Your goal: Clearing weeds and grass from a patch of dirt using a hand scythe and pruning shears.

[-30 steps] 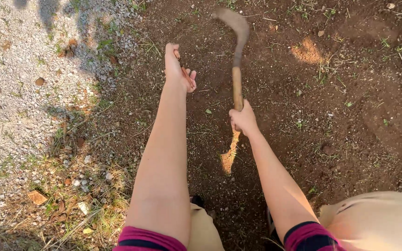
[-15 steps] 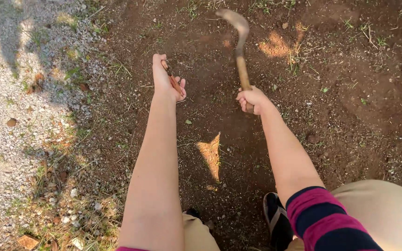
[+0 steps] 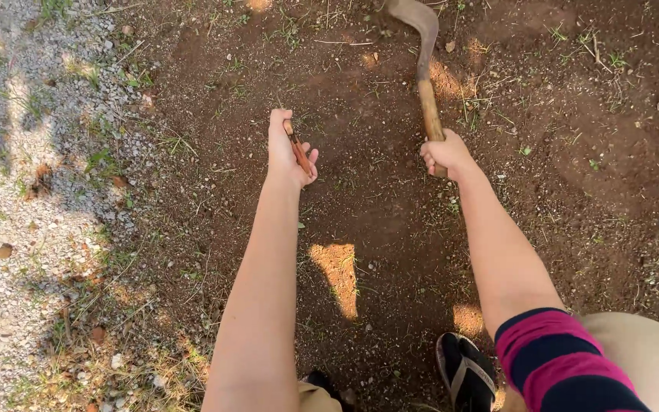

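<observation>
Gripping a sickle (image 3: 423,69) by its wooden handle, the right hand (image 3: 445,155) holds the tool out over the bare soil (image 3: 573,198), fingers wrapped tight around the handle's near end. The curved blade points far and hooks left, its tip right at the top edge of the view. The left hand (image 3: 287,151) is out too, fingers curled around a thin reddish stick (image 3: 297,146), which runs along the palm. Both arms reach forward, well apart, with dark earth between them. Gravel (image 3: 9,191) and thin grass lie off to the left; a sandal (image 3: 467,374) shows near the bottom. By my read, this is mid-stroke in working the ground with the blade. A next cut calls for a firm handle grip and the left hand kept well apart from the blade's path.
</observation>
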